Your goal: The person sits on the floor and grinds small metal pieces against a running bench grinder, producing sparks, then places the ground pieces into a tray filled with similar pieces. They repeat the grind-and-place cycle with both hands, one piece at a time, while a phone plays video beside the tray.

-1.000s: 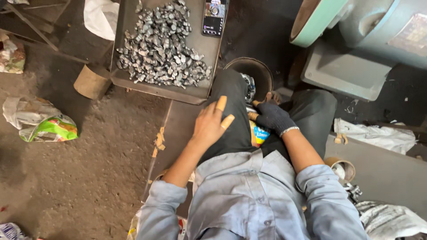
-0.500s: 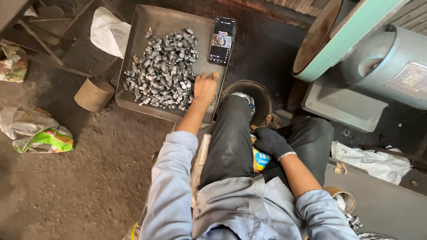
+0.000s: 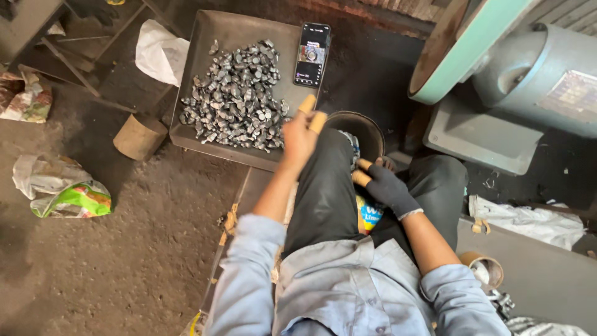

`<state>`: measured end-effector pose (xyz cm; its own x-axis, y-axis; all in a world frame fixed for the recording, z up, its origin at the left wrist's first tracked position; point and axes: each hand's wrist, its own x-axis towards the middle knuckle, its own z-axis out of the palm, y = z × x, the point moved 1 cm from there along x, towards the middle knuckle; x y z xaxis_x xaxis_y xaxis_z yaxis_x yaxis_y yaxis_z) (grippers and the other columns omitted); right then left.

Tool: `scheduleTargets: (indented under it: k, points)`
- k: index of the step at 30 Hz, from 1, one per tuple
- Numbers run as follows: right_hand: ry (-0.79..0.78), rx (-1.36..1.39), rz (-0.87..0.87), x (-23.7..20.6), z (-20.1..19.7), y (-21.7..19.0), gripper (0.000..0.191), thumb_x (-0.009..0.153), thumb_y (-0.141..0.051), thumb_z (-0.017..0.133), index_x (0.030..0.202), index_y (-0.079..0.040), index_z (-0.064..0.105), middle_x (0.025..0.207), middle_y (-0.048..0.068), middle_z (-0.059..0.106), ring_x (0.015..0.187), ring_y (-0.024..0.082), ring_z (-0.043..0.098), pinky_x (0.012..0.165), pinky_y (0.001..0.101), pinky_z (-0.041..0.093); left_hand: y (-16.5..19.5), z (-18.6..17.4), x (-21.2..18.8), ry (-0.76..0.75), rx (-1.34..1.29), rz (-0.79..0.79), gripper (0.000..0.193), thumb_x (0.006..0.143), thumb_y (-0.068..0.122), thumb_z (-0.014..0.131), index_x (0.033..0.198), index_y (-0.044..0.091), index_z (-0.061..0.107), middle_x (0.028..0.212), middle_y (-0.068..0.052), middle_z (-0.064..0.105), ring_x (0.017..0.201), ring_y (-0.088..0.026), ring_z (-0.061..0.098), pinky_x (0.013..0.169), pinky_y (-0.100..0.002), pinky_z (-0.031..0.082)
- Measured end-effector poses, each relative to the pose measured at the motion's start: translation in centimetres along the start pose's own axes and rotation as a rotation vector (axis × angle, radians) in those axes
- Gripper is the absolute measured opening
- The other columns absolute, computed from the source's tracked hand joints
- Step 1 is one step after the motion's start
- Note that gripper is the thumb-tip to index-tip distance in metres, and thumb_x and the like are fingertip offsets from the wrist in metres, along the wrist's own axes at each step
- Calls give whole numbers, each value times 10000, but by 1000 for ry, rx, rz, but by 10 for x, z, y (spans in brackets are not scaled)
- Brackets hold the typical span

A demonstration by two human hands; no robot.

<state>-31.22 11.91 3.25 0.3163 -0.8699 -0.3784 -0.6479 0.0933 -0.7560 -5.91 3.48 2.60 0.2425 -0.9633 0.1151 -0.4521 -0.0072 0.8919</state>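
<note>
Metal pieces (image 3: 239,112) just beyond left hand (image 3: 300,134), seemingly.

Head view, steeply downward, close

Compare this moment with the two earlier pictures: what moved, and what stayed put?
The left hand went from the lap out to the heap of small metal pieces in the tray, and now has drawn back to the tray's near edge, raised; whether it holds a piece cannot be told. The gloved right hand stayed by the knee. The phone and the dark round bowl stayed put.
</note>
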Motion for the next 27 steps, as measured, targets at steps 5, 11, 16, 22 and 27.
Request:
scheduleTargets:
  k: [5,11,16,22,27]
  points:
    - [134,1513,70,-1,7,21,469,994,-408,595,1257,-22,639,1178,97,695,1101,230,625,966,398,507,38,99,-102,-151,-1044,-334,239,1036,85,737,1138,-15,545,957,-76,694,869,-175,676,766,-312,560]
    - [254,1500,34,-21,-10,43,284,1000,-199,682,1212,-14,641,1110,52,699,998,153,636,847,294,520,18,153,-142,-518,-1268,-793,270,955,116,601,1209,43,655,1124,-98,687,976,-201,682,838,-317,586]
    - [-60,1619,-1,-36,-31,31,353,1002,-245,672,1252,3,652,984,123,712,796,233,654,670,357,551,11,135,-136,-982,-1135,-675,222,1095,188,657,1181,-16,635,941,-70,661,805,-170,656,695,-299,549]
    - [180,971,-380,-6,-77,6,450,964,-167,694,1360,-44,519,1211,50,644,1076,128,646,909,278,555,39,157,-66,-1086,-1179,-490,259,1026,265,639,1184,61,659,721,-48,652,607,-159,666,519,-298,526]
    - [326,1122,75,74,-89,36,232,904,-219,767,1067,-78,679,730,-40,611,561,33,518,476,177,404,37,209,-16,-796,-1465,-880,242,1049,176,613,1194,-7,677,752,46,563,644,-75,569,574,-247,464]
